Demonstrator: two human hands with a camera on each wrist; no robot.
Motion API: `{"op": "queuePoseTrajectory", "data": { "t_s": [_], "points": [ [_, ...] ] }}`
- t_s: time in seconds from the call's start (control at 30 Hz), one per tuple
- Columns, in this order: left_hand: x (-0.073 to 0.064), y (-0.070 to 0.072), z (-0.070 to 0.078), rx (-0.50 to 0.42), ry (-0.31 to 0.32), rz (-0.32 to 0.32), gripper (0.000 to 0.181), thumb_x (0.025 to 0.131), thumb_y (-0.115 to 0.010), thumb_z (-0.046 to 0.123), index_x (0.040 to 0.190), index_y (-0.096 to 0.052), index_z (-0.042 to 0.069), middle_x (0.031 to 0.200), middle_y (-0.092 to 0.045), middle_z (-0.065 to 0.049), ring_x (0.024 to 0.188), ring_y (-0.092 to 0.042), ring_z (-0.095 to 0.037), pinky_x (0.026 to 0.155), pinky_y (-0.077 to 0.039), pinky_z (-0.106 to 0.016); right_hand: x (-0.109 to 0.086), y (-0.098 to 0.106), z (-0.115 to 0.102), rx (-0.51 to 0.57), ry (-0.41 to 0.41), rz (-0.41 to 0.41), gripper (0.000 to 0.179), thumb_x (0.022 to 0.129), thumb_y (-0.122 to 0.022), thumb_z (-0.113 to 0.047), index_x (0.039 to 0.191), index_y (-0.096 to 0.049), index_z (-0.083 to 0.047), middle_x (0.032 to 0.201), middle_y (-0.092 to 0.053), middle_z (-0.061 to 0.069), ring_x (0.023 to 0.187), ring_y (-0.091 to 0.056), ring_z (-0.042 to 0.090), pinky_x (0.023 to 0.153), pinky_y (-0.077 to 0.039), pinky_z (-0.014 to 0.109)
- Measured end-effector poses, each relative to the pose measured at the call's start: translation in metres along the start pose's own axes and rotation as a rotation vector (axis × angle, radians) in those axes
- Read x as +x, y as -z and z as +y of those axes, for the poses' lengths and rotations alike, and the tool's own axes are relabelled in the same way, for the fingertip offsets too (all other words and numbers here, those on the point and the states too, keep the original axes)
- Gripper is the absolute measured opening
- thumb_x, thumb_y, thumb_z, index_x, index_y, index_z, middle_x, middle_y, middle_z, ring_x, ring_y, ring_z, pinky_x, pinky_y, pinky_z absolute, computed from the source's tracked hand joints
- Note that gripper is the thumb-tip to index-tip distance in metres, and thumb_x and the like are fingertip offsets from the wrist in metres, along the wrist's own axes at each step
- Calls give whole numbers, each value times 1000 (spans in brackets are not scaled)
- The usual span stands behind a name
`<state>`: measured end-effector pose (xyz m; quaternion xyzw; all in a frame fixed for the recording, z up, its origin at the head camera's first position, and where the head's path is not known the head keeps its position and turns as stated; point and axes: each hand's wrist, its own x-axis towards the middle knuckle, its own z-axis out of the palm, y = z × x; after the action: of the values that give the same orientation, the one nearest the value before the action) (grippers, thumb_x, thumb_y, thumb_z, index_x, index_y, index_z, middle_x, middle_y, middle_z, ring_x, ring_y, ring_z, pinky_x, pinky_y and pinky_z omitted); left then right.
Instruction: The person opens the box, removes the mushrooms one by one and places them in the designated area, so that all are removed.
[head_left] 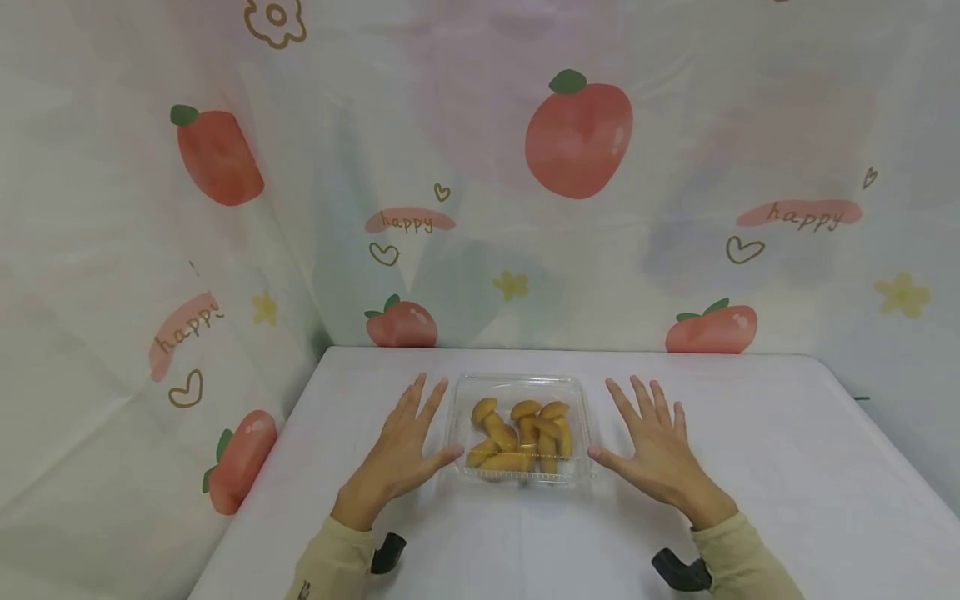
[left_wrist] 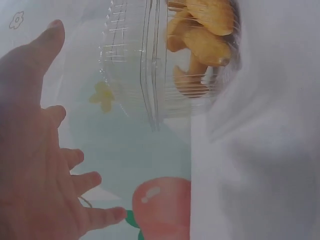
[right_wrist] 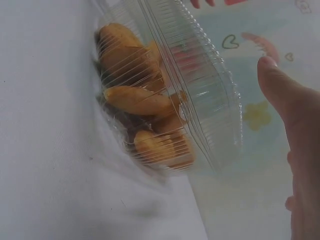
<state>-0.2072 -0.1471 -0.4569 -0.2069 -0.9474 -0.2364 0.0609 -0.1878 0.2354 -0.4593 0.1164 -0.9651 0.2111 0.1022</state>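
Note:
A clear plastic clamshell box (head_left: 525, 387) stands on the white table, its lid down. Inside it lie several yellow-brown mushrooms (head_left: 527, 433), seen through the ribbed walls. My left hand (head_left: 401, 446) is spread to the left of the box, its thumb pointing at the near left corner. On the other side my right hand (head_left: 652, 446) is spread too, thumb toward the box's right wall. Both hands hold nothing. In the left wrist view the left hand (left_wrist: 35, 150) shows apart from the box, and the right wrist view shows the right hand (right_wrist: 305, 140) likewise apart.
The white-covered table (head_left: 525, 550) meets a printed cloth backdrop (head_left: 480, 275) at its far edge. Another printed cloth (head_left: 97, 333) hangs along the left side. Black curved pieces (head_left: 682, 571) stick out at both sleeves.

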Motion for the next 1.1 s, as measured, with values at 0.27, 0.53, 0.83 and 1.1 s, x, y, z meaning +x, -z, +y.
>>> {"op": "queuePoseTrajectory", "data": {
  "t_s": [0.27,0.53,0.83,1.1],
  "points": [
    [5,-2,3,-116,-14,-63,101,90,-69,55,164,-6,31,173,-6,-6,159,-13,-35,121,-25,-66,1,-3,-1,167,34,-56,101,83,-74,-48,163,-18,-21,165,-18,29,150,-9,58,108,-13,84],
    [5,-6,5,-262,19,-153,110,84,-79,50,164,-6,31,173,-7,-3,159,-12,-31,122,-24,-64,-1,-8,-1,314,33,-156,105,83,-77,-43,164,-14,-21,163,-22,29,149,-16,57,105,-22,85],
    [3,-13,-1,-305,23,-246,118,81,-85,40,164,-5,15,172,-6,-14,159,-11,-36,124,-22,-61,-3,-14,1,419,99,-233,119,79,-86,-35,164,-6,-14,160,-31,31,146,-27,58,107,-29,79],
    [4,-11,-4,-328,20,-217,100,86,-82,30,162,-21,9,167,-27,-13,154,-29,-34,123,-28,-56,-2,-17,5,381,64,-261,107,82,-84,-37,161,-20,-3,158,-39,28,145,-32,55,111,-31,73]
  ]
}}
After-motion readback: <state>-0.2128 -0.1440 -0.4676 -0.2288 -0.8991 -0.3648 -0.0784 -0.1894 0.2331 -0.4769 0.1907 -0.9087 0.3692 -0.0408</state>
